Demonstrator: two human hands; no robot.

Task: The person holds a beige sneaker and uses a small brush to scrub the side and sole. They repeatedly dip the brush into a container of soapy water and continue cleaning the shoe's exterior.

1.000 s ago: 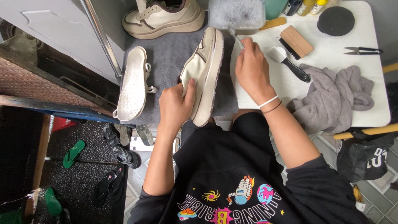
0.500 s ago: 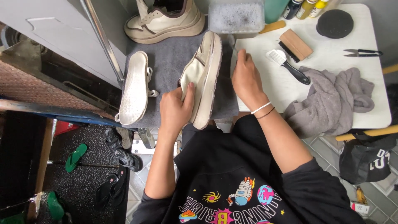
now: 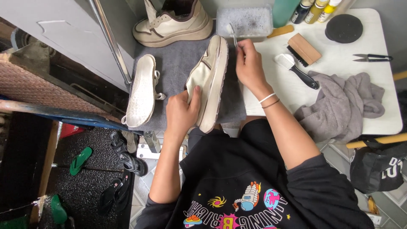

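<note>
Right hand (image 3: 250,65) moved up, brushing shoe (image 3: 210,80) left hand (image 3: 181,112) grips.

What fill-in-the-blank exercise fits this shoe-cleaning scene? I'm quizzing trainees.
The left hand steadies a cream ____ lying on its side.
The right hand holds a small brush at the tub of ____ water.
Under the shoe lies a ____ mat.

Missing words: shoe; foamy; grey

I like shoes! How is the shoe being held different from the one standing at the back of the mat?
The cream shoe on its side is tipped over, gripped by the left hand; the cream shoe standing upright rests on its sole, untouched. The held one shows its sole edge; the upright one shows laces. Both are cream, on the grey mat.
</note>
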